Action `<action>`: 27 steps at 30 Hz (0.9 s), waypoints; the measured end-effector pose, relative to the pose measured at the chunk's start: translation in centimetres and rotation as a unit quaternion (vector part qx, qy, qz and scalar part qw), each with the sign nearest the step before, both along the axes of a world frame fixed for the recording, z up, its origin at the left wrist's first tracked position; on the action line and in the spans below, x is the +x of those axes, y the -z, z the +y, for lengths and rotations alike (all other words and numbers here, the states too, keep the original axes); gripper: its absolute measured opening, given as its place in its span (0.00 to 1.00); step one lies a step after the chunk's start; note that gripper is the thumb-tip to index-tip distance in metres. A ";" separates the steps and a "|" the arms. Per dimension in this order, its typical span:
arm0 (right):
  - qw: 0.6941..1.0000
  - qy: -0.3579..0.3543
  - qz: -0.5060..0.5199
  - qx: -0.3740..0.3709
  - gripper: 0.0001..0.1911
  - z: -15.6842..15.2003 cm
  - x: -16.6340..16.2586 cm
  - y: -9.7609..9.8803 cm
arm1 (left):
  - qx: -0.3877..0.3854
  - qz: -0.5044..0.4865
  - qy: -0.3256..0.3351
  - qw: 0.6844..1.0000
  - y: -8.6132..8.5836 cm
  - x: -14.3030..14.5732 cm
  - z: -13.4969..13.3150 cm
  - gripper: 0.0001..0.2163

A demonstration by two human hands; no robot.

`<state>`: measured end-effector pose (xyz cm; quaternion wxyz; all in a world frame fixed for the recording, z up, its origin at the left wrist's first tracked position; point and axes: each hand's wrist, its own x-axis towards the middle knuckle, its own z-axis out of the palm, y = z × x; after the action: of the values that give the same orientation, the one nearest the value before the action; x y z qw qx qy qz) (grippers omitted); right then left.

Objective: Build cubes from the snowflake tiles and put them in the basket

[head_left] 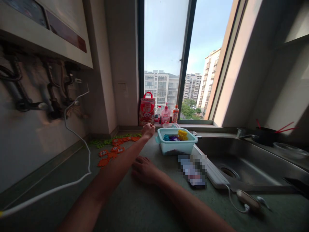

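My left hand [148, 130] reaches forward over the counter, its fingers closed, beside the left end of a light blue plastic basket [177, 149]. Whatever it might hold is hidden. Lower down, my right hand [145, 169] rests on the counter with its fingers stretched to the left and nothing visible in them. Inside the basket are yellow pieces [182, 135], purple pieces [173, 138] and blue pieces [166, 137]. Orange pieces [112, 155], some with white labels, lie left of my arm. Behind them runs a row of green pieces [102, 142].
A blurred-out phone-like object [193, 172] and a white power strip [210, 167] lie between the basket and the sink [253, 161]. A white cable [89, 154] crosses the left side. Bottles [165, 114] and a red bag [147, 111] stand by the window.
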<state>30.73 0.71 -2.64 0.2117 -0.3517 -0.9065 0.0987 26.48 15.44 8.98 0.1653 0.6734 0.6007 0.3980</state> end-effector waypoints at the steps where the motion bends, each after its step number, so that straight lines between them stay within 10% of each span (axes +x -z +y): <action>1: 1.000 0.010 -0.005 -0.008 0.25 -0.1 0.0 0.0 | 0.019 -0.002 0.009 1.000 -0.2 -2.2 -0.4 0.10; 5: 0.999 0.027 -0.017 -0.024 0.26 -0.3 -0.1 -0.2 | 0.095 0.021 0.057 0.994 0.9 -13.7 -2.7 0.06; 12: 0.997 0.047 -0.034 -0.047 0.29 -0.4 -0.5 -0.2 | 0.154 0.209 0.012 0.966 8.8 -31.5 -3.3 0.06; 27: 0.995 0.091 -0.029 0.026 0.34 3.7 -1.3 0.8 | 0.005 0.314 0.164 0.935 11.7 -29.9 -2.0 0.34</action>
<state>29.42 4.40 -3.46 0.2025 -0.4295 -0.8789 0.0449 -3.37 13.44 -2.70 0.0275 0.8540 0.5012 0.1365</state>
